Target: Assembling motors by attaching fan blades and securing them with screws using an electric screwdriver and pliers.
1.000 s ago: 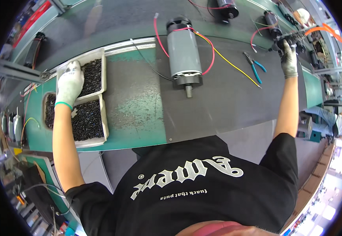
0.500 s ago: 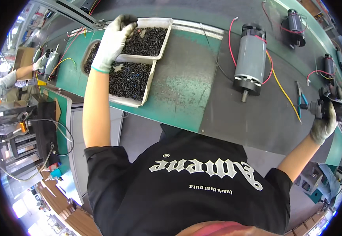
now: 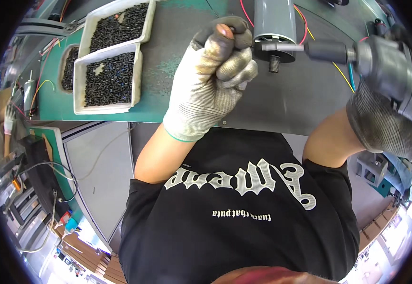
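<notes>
My left hand [image 3: 210, 78], in a white glove with dirty dark fingertips, is closed in a pinch in front of the bench. Whatever the fingertips hold is too small or hidden to make out. My right hand [image 3: 381, 116], in a dark-stained glove, grips a grey and black power driver [image 3: 388, 66]. Its bit points left across the front of a grey cylindrical motor [image 3: 274, 21], toward my left fingertips. The motor's black end cap and threaded shaft face me. Red and yellow wires run behind it.
Two white trays [image 3: 137, 78] of small black parts stand on the left of the green bench [image 3: 56, 106], beside a smaller container [image 3: 68, 71] of similar parts. Blue-handled pliers [image 3: 351, 75] lie behind the driver. A co-worker's gloved hand [image 3: 9, 118] shows at far left.
My left hand has moved from over the far tray to the right, beside the motor. My right hand has brought the driver in from the far right to the motor's front.
</notes>
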Available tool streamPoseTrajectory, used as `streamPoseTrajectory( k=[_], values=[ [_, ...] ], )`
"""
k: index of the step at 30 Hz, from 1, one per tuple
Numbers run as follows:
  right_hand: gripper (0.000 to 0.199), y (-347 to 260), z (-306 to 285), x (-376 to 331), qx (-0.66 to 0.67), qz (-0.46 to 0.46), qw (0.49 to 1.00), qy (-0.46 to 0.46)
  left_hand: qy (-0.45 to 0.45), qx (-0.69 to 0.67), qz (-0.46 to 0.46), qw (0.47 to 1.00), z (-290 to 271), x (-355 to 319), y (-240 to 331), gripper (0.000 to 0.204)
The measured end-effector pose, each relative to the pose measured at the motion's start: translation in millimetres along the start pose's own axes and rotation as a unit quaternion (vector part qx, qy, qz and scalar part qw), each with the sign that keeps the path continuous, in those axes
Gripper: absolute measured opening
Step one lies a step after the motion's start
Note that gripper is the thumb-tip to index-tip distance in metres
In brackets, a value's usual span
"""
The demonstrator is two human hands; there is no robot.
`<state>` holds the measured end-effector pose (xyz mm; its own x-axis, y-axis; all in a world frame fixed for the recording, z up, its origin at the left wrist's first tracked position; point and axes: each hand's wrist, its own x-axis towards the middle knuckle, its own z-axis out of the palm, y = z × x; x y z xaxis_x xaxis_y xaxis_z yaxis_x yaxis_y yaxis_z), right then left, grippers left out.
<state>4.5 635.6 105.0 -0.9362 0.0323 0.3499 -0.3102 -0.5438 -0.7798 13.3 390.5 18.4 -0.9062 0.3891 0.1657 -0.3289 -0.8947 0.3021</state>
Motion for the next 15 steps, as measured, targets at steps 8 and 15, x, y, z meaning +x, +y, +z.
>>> streamPoseTrajectory(
  k=[8,15],
  values=[
    [0.040,11,-2,1,0.068,0.046,0.995,-0.054,-0.039,0.020,0.019,0.999,-6,3,-21,0.024],
    [0.038,13,-11,1,0.142,0.086,0.983,-0.076,0.094,0.330,0.073,0.936,4,3,-24,0.026]
  ],
)
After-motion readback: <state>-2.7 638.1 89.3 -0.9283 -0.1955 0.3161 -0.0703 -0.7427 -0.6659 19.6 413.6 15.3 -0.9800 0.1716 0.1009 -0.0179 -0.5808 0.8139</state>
